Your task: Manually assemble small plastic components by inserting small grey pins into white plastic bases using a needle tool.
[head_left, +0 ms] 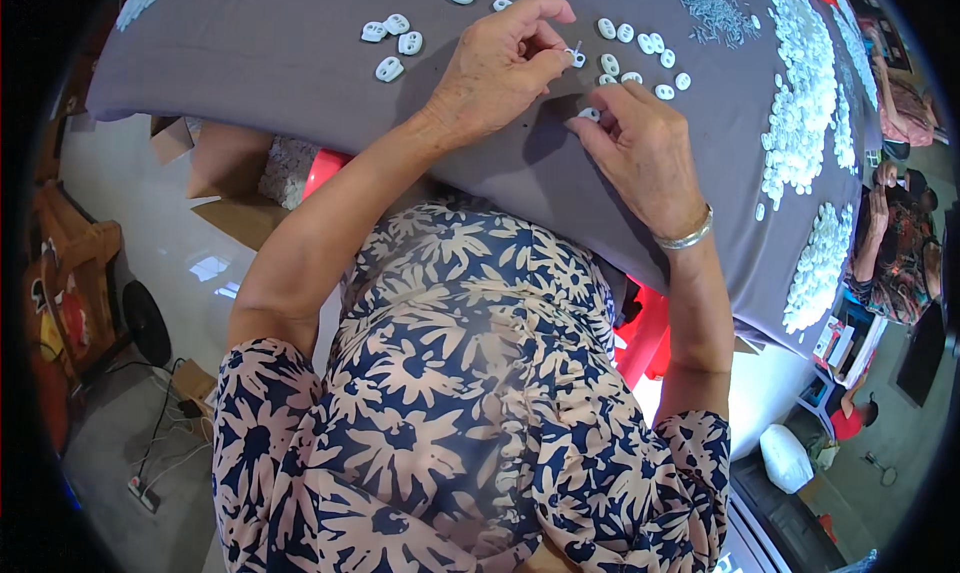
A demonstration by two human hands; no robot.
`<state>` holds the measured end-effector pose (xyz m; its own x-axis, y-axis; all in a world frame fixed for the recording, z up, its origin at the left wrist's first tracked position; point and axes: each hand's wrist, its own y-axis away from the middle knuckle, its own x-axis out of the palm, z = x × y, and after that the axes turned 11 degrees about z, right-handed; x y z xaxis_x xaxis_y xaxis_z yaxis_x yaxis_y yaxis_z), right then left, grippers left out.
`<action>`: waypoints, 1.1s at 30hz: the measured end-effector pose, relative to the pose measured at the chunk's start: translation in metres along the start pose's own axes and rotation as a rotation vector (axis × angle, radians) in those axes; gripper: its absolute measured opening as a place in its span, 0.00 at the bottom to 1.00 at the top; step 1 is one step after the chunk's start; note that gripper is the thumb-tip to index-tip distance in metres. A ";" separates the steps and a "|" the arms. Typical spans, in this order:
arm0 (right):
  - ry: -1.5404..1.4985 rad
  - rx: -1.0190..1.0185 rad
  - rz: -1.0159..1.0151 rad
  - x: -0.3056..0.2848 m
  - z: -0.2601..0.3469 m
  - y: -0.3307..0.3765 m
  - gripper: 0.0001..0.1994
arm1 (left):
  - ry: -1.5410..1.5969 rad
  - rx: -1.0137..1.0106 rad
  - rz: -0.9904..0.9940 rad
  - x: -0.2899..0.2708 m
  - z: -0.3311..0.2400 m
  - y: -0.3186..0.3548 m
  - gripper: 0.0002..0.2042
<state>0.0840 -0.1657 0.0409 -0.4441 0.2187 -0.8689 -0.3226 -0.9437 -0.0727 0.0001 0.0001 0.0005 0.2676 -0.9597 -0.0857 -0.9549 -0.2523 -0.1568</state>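
Note:
My left hand (492,81) is closed in a pinch over the grey cloth. Between its thumb and forefinger is a small white plastic piece (578,61), with a thin pin or spring standing up from it. Lower and to the right, my right hand (645,153) pinches a white oval piece (590,115), partly covered by the fingertips. Beyond the right hand lie several white two-holed ovals (625,34) that look like cord-lock parts. Left of my left hand is a loose group of thicker white two-holed pieces (389,69), seemingly cord locks too.
A grey cloth (250,63) covers the table. A heap of thin grey springs or pins (705,8) lies at the far right, beside large piles of white pieces (800,93). An open cardboard box (235,163) stands below the left edge. People (890,233) are at the right.

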 end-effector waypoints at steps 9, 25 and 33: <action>0.341 -0.043 -0.007 0.001 0.009 -0.005 0.04 | 0.003 0.043 -0.005 0.000 0.003 0.000 0.13; -0.101 0.113 0.110 -0.034 -0.029 0.015 0.05 | -0.043 0.008 -0.013 0.001 -0.002 0.000 0.14; 0.236 -0.177 0.155 -0.026 -0.016 0.003 0.10 | -0.064 0.001 -0.016 0.000 -0.001 0.001 0.14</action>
<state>0.1079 -0.1777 0.0553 -0.2638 0.0256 -0.9642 -0.1074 -0.9942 0.0030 -0.0006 -0.0006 0.0014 0.2905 -0.9456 -0.1462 -0.9503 -0.2672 -0.1595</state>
